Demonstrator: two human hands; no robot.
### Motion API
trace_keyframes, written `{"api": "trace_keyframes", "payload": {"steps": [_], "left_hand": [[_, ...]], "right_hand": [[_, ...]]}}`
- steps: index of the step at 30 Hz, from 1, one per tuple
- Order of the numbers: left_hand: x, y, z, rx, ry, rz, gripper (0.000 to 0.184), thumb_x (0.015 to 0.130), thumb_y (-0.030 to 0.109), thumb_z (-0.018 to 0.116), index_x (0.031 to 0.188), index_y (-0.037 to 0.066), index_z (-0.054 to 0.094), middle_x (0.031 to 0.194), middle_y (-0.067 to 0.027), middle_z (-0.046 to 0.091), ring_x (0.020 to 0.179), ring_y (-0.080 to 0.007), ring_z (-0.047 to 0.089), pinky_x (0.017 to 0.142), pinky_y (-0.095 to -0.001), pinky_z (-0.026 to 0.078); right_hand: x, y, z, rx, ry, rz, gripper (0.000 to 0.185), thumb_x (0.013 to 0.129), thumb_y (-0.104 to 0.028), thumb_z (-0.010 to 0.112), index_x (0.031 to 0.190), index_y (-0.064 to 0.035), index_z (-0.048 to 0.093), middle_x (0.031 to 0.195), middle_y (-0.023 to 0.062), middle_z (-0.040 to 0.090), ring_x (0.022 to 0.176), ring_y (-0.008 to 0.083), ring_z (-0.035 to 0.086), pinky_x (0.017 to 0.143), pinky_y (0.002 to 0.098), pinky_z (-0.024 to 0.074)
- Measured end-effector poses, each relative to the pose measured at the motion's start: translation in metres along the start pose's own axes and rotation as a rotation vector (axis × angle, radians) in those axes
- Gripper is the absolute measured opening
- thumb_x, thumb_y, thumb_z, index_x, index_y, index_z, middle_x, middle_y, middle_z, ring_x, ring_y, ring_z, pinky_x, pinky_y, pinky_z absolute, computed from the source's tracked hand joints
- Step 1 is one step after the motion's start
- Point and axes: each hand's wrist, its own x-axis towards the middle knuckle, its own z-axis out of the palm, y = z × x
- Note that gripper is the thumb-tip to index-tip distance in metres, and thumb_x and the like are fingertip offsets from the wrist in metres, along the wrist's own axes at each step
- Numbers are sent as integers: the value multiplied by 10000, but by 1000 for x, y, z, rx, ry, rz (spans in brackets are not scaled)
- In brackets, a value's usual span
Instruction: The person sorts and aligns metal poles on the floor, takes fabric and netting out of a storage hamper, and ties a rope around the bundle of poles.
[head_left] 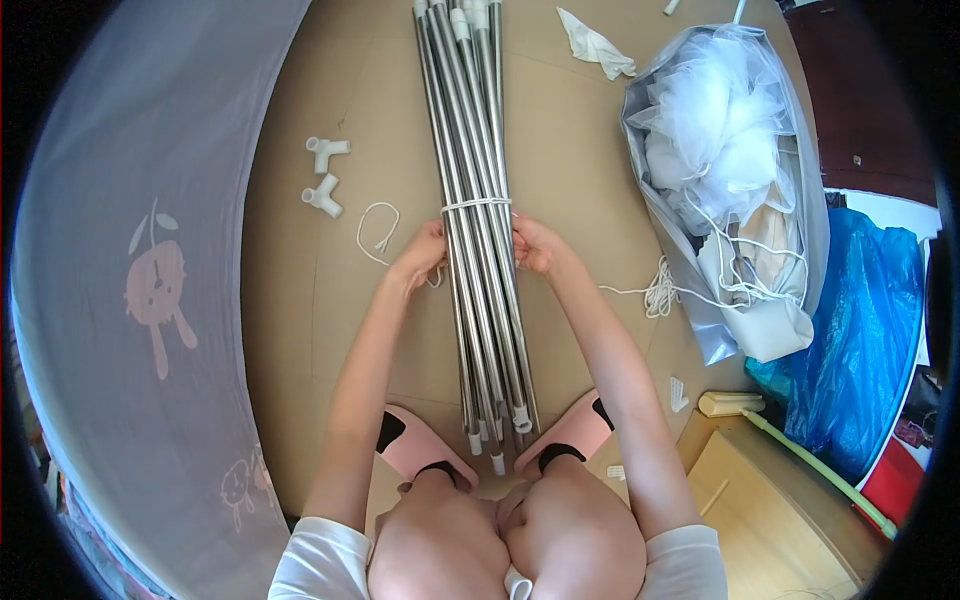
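A bundle of shiny metal poles (480, 260) with white plastic end caps lies lengthwise on the floor in front of me. White cord (476, 204) is wound around its middle. My left hand (425, 252) is closed against the left side of the bundle, its fingertips partly hidden by the poles. A short piece of cord shows just below that hand. On the opposite side, my right hand (537, 244) has its fingers curled in against the poles, just under the cord. A loose cord loop (379, 232) lies left of my left hand.
Two white plastic connectors (322, 195) lie at left, beside a grey rabbit-print fabric (155, 300). At right are an open bag (655, 180) of white netting, a coil of cord (660, 290), a blue plastic bag (860, 330) and a green-handled tool (820, 470). Pink slippers (425, 448) flank the poles.
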Motion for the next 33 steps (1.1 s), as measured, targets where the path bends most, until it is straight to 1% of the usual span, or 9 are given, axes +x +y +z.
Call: {"api": "trace_keyframes", "payload": {"steps": [4, 7, 10, 11, 19, 21, 26, 28, 33], "left_hand": [[-15, 15, 10, -116, 82, -4, 219, 869, 84, 454, 1033, -15, 559, 941, -80, 610, 818, -134, 583, 732, -271, 477], [-12, 8, 10, -233, 85, 57, 217, 863, 90, 472, 1036, -17, 549, 896, -72, 614, 769, -130, 592, 680, -262, 492], [-14, 3, 9, -272, 93, 10, 206, 860, 89, 480, 1029, -10, 544, 864, -64, 615, 733, -118, 591, 639, -258, 495], [-15, 3, 8, -297, 99, 12, 202, 860, 92, 481, 1025, -8, 543, 856, -61, 616, 725, -114, 590, 632, -258, 495], [-15, 0, 10, -314, 74, 98, 247, 860, 94, 487, 1073, -32, 504, 921, -113, 604, 746, -151, 617, 652, -288, 533], [-16, -2, 7, -400, 109, 55, 204, 862, 99, 490, 1039, 12, 539, 884, -63, 616, 719, -117, 600, 624, -262, 513], [-23, 7, 1, -377, 106, 26, 238, 875, 111, 463, 1055, -35, 513, 905, -92, 613, 707, -133, 612, 616, -273, 530], [-21, 5, 0, -336, 105, 38, 244, 874, 116, 465, 1060, -34, 512, 904, -92, 612, 713, -132, 610, 616, -270, 525], [-11, -5, 2, -228, 131, 85, 271, 887, 150, 433, 1072, -31, 512, 888, -94, 610, 718, -128, 593, 605, -269, 500]], "right_hand": [[18, 13, -9, -12, -152, -49, 139, 896, -247, 463, 952, -137, 526, 550, -82, 461, 389, -15, 358, 318, 153, 298], [16, 23, -1, 27, -52, -32, 163, 881, -164, 471, 995, -73, 545, 799, 29, 626, 615, 99, 604, 520, 264, 534], [17, 34, 6, 106, -52, -51, 178, 881, -130, 460, 1001, -23, 536, 818, 68, 627, 636, 141, 620, 559, 307, 550], [18, 35, 5, 206, -115, -43, 235, 879, -101, 446, 1072, 32, 472, 853, 125, 612, 689, 173, 631, 598, 328, 558], [34, 37, 3, 148, -55, 17, 209, 868, -129, 459, 943, 36, 562, 778, 120, 625, 614, 174, 624, 529, 322, 545], [32, 34, 7, -98, 83, 2, 218, 854, -150, 477, 904, 35, 582, 765, 117, 625, 573, 178, 605, 498, 330, 510], [35, 40, 8, -487, 236, -229, 272, 794, -200, 528, 756, 55, 614, 634, 141, 613, 536, 246, 584, 534, 366, 440], [26, 34, 7, -982, 419, -419, 280, 766, -225, 549, 699, 39, 616, 607, 200, 582, 550, 302, 582, 562, 388, 434], [31, 37, -4, -983, 368, -569, 287, 763, -253, 544, 724, 21, 620, 637, 232, 561, 603, 342, 581, 586, 407, 439]]}}
